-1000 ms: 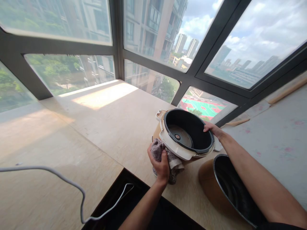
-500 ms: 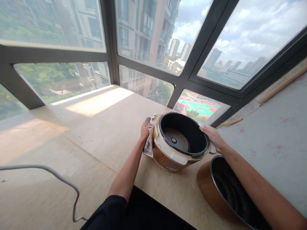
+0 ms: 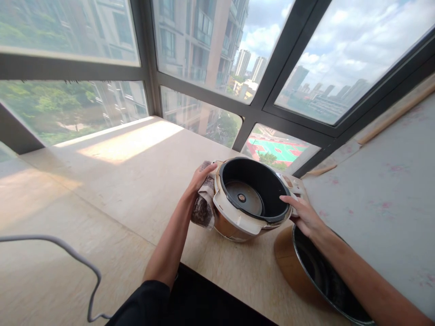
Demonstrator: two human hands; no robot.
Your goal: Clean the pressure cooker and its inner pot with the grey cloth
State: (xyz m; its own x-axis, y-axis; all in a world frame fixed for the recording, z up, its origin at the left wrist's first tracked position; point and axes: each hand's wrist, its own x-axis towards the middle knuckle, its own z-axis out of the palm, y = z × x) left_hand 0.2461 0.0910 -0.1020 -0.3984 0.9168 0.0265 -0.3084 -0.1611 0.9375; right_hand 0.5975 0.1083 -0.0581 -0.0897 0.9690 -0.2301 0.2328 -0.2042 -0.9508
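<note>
An electric cooker body with a cream rim and brown-gold side stands on the stone ledge. Its dark inside is open to view, with a small round knob-like piece at the bottom centre. On its left, my left hand is closed on a grey-brown cloth, thumb over the cooker's edge; the cloth hangs against the side. My right hand grips the right side, thumb on the rim and fingers around the handle, partly hidden. Under my right forearm an inner pot, golden outside and dark within, lies tilted.
A grey cable curves over the ledge at the left. Dark-framed windows close off the back and left. A papered wall with peeling edges stands close on the right. A cream panel shows behind the cooker's right side.
My left thumb has come up over the cooker's edge, and more of the cloth shows. My right hand has shifted its hold slightly lower on the rim. The view has turned slightly.
</note>
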